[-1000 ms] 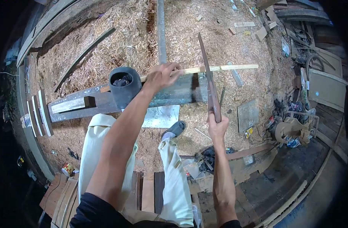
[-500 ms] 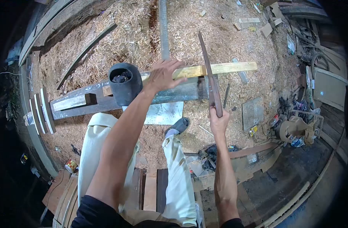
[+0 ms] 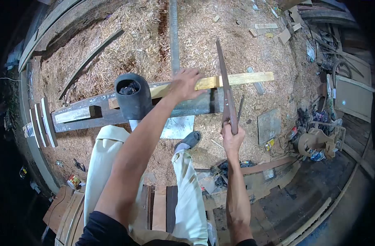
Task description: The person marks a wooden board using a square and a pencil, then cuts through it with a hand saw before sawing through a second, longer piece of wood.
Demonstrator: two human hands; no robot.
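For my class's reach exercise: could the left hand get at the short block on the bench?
Probably, but only by going around the dark slipper, which stands between the left hand and the block.

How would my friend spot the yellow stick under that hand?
Find the dark bench on the wood shavings. There the left hand rests on the stick, and a saw crosses it. Unlike the short whitish block, the stick is yellow and pokes past the bench's end.

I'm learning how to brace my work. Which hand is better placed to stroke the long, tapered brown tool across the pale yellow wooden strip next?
Probably the right hand: it grips the brown tool, which crosses the yellow strip. The left hand lies on the strip, apparently steadying it.
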